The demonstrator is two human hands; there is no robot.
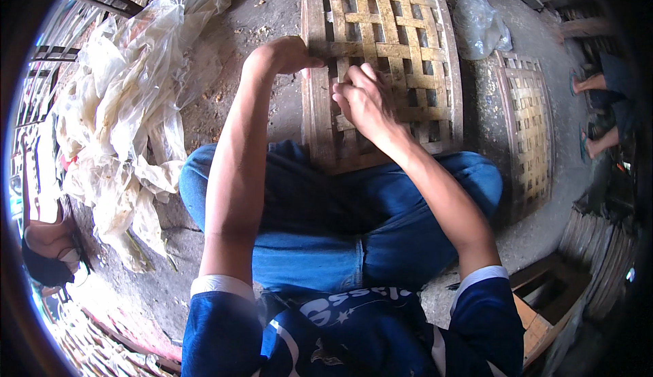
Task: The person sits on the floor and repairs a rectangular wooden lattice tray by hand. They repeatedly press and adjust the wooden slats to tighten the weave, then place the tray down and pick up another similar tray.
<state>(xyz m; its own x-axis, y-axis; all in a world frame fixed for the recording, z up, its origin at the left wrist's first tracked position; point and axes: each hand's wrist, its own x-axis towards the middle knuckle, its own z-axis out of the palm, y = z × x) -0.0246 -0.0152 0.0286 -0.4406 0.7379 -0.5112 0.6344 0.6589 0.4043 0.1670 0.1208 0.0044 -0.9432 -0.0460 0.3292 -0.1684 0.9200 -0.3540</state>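
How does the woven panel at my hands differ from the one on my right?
The near panel looks larger than the far panel here. The left hand and right hand are at the near panel; the far panel lies untouched, farther right. Both are open lattices with edge strips.

The work surface is a grey, dusty concrete-like floor [230, 71], with small pale debris scattered on its left portion. A heap of crumpled translucent plastic sheeting [112, 98] lies along the left side; a wood-framed woven panel [391, 50] occupies the centre, its near end at the seated person's legs. To the right, a clear plastic bag [479, 23] lies near a second, smaller-looking woven panel [529, 115], which rests flat.
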